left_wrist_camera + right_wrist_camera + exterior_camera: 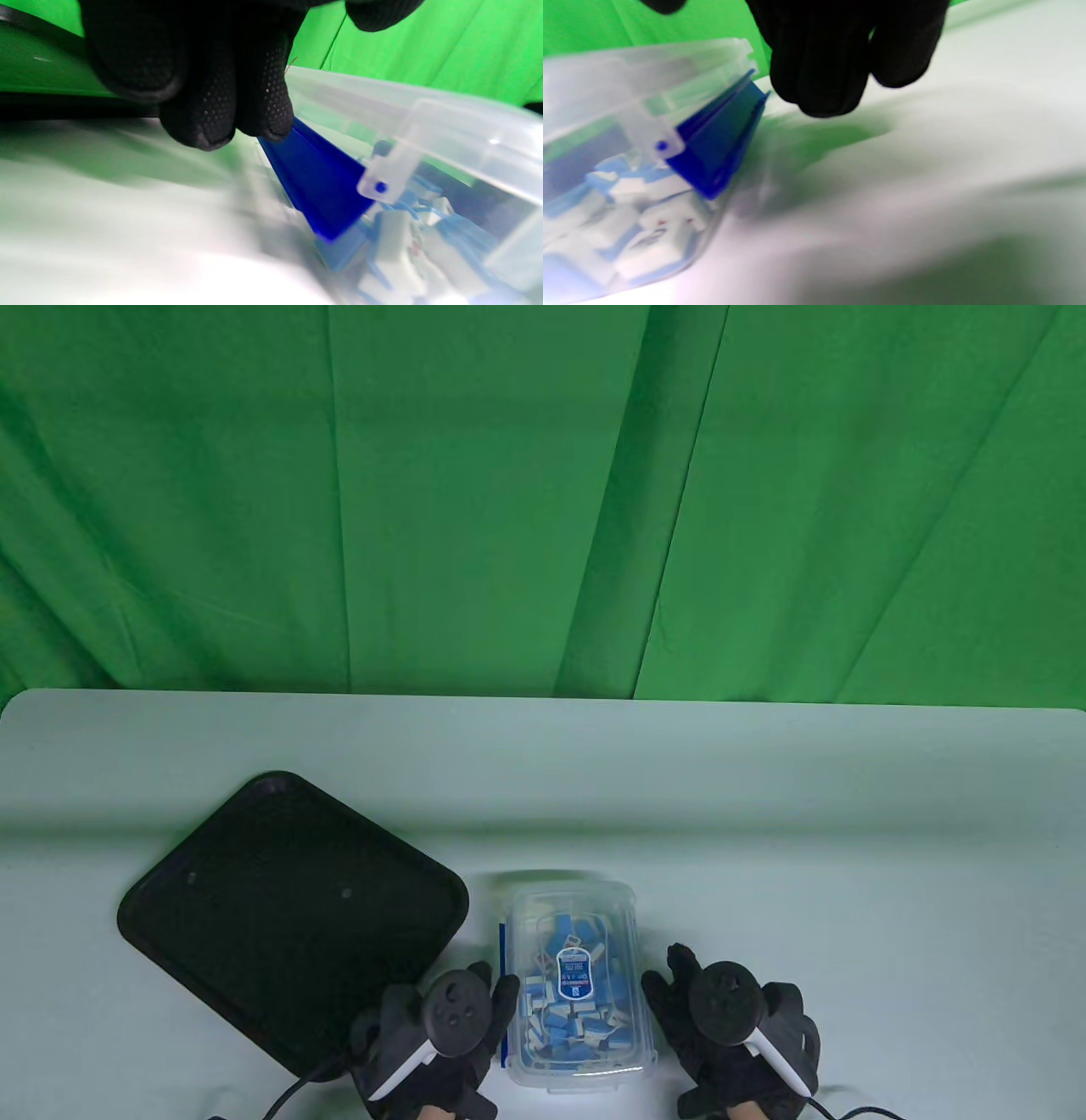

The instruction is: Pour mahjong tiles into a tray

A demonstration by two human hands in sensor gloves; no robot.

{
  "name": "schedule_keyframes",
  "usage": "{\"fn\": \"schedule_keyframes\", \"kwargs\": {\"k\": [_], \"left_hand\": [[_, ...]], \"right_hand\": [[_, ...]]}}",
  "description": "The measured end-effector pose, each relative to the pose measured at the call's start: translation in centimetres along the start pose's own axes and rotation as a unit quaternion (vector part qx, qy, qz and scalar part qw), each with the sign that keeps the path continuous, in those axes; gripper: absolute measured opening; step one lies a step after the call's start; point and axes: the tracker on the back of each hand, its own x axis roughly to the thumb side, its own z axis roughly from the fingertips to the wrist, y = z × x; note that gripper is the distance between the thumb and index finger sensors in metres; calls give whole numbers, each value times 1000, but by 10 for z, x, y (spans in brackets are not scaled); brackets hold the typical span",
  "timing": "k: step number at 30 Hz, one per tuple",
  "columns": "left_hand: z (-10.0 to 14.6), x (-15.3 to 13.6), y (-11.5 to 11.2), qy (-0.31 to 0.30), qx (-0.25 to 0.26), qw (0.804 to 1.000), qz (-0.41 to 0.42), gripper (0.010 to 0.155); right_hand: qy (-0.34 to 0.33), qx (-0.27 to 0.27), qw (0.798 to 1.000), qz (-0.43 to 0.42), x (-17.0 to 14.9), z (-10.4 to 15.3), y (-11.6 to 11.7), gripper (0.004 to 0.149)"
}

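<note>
Now lidded tile box between left hand, right hand, tray beside

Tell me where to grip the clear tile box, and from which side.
Grip the clear box by its two long side walls, one hand per side: left hand from the tray side, right hand from the opposite. It lies lengthwise between them. The lid looks still on, with a blue latch on each long side, likely needing release first.
</note>
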Motion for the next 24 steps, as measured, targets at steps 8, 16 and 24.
{"fn": "schedule_keyframes", "kwargs": {"k": [8,16,24], "left_hand": [[3,16,-9,-8,-16,999,-31,77],[-2,18,-15,-10,-44,999,-19,71],[-2,18,-14,-9,-40,999,-16,70]], "right_hand": [[-25,25,998,51,22,5,12,81],[-31,47,998,35,22,3,16,76],[-32,41,997,48,27,4,18,75]]}}
